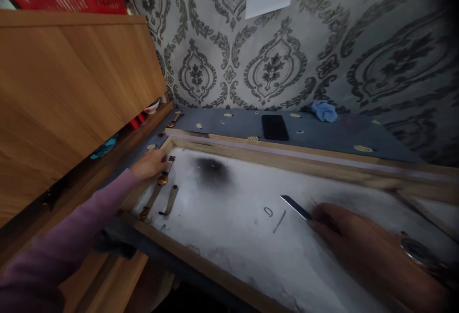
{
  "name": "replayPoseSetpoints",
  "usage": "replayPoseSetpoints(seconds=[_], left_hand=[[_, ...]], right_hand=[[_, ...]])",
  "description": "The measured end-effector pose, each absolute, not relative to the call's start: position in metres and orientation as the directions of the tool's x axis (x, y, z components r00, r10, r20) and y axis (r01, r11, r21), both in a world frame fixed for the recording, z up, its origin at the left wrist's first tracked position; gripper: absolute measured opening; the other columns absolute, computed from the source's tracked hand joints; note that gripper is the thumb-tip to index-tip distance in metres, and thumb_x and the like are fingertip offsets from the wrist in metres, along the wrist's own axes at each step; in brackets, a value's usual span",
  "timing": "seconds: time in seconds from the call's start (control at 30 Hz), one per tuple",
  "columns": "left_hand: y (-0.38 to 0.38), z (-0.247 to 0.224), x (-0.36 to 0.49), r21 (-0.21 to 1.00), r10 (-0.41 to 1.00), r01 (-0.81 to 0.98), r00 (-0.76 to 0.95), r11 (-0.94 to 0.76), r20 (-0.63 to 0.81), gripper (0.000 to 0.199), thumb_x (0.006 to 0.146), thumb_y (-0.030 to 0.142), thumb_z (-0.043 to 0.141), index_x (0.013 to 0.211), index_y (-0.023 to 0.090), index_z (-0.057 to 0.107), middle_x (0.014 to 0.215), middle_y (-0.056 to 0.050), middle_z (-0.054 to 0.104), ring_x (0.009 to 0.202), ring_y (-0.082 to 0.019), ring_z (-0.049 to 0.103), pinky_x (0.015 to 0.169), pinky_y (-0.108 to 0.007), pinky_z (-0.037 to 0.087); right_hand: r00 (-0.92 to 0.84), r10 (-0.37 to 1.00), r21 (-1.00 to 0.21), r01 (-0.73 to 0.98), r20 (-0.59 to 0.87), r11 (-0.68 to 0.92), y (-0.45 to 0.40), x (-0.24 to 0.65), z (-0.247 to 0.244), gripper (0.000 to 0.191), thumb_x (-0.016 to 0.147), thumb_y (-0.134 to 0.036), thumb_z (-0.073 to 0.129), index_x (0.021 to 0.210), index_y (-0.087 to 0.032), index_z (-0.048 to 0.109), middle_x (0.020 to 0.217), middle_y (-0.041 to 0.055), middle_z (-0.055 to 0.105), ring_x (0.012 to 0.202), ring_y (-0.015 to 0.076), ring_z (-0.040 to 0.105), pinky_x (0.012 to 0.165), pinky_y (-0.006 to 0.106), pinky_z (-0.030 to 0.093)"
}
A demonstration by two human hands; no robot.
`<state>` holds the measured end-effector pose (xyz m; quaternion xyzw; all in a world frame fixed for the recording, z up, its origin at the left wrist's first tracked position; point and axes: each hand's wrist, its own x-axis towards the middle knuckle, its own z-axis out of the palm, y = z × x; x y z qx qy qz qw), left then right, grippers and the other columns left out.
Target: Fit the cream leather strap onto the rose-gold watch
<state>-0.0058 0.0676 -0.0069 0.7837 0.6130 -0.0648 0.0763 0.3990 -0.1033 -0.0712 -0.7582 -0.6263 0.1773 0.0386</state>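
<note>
My left hand (151, 163), below a purple sleeve, is at the left end of a shallow wooden tray (222, 145). Its fingers are curled against the upper strap of a gold-cased wristwatch (163, 179), which lies stretched out on the white tray bottom. A loose strap piece (172, 200) lies to the right of the watch. Over the tray's right half, my right hand (344, 229) is closed around a knife (296, 207). The narrow blade points left with its angled tip clear of the fingers; the handle is mostly hidden. A round watch is on my right wrist.
A small ring and a thin bar (279, 221) lie or are drawn near the blade. Behind the tray, a black phone (275, 127) and a blue cloth (323, 111) rest on the patterned dark cover. Another watch (175, 119) lies beyond the tray's corner. A wooden cabinet (79, 93) stands left.
</note>
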Motion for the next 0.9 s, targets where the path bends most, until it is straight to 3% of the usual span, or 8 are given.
replayPoseSetpoints(seconds=[0.23, 0.43, 0.6, 0.77, 0.9], left_hand=[[0.071, -0.021, 0.010, -0.060, 0.961, 0.978, 0.186, -0.202, -0.203, 0.018, 0.076, 0.027, 0.058, 0.090, 0.016, 0.061, 0.101, -0.013, 0.067, 0.097, -0.029, 0.062, 0.074, -0.032, 0.044], [0.076, -0.015, 0.009, 0.015, 0.949, 0.975, 0.218, -0.221, -0.229, 0.009, 0.073, 0.020, 0.057, 0.081, 0.018, 0.060, 0.083, -0.006, 0.067, 0.081, -0.022, 0.064, 0.065, -0.027, 0.043], [0.077, -0.013, 0.007, 0.134, 0.925, 0.959, 0.277, -0.250, -0.261, 0.012, 0.077, 0.030, 0.057, 0.072, 0.019, 0.056, 0.064, 0.001, 0.063, 0.061, -0.016, 0.062, 0.058, -0.024, 0.041], [0.067, -0.002, -0.006, 0.157, 0.920, 0.937, 0.339, -0.311, -0.197, 0.017, 0.083, 0.033, 0.048, 0.073, 0.020, 0.054, 0.068, 0.000, 0.062, 0.069, -0.018, 0.061, 0.064, -0.026, 0.039], [0.042, 0.000, -0.015, 0.120, 0.916, 0.940, 0.339, -0.320, -0.215, 0.020, 0.082, 0.037, 0.051, 0.072, 0.020, 0.055, 0.069, -0.001, 0.062, 0.069, -0.019, 0.058, 0.060, -0.027, 0.035]], right_hand=[[0.219, 0.944, -0.337, 0.894, -0.248, -0.296, -0.100, 0.401, -0.070, 0.016, 0.079, -0.039, 0.047, 0.079, -0.027, 0.058, 0.083, 0.0065, 0.070, 0.075, 0.0260, 0.066, 0.066, 0.037, 0.045], [0.208, 0.965, -0.398, 0.881, -0.158, -0.255, -0.102, 0.410, -0.082, 0.014, 0.075, -0.041, 0.052, 0.074, -0.030, 0.059, 0.081, 0.0098, 0.071, 0.068, 0.0264, 0.067, 0.060, 0.038, 0.046], [0.225, 0.955, -0.414, 0.864, -0.191, -0.286, -0.102, 0.410, -0.082, 0.012, 0.072, -0.041, 0.054, 0.074, -0.031, 0.059, 0.082, 0.0109, 0.071, 0.069, 0.0260, 0.066, 0.063, 0.039, 0.045], [0.222, 0.954, -0.402, 0.869, -0.201, -0.287, -0.103, 0.410, -0.082, 0.022, 0.074, -0.048, 0.047, 0.077, -0.031, 0.059, 0.086, 0.0095, 0.071, 0.075, 0.0276, 0.066, 0.068, 0.041, 0.046], [0.204, 0.957, -0.393, 0.878, -0.207, -0.273, -0.105, 0.413, -0.086, 0.023, 0.075, -0.048, 0.045, 0.079, -0.029, 0.058, 0.086, 0.0094, 0.071, 0.075, 0.0280, 0.066, 0.068, 0.041, 0.046]])
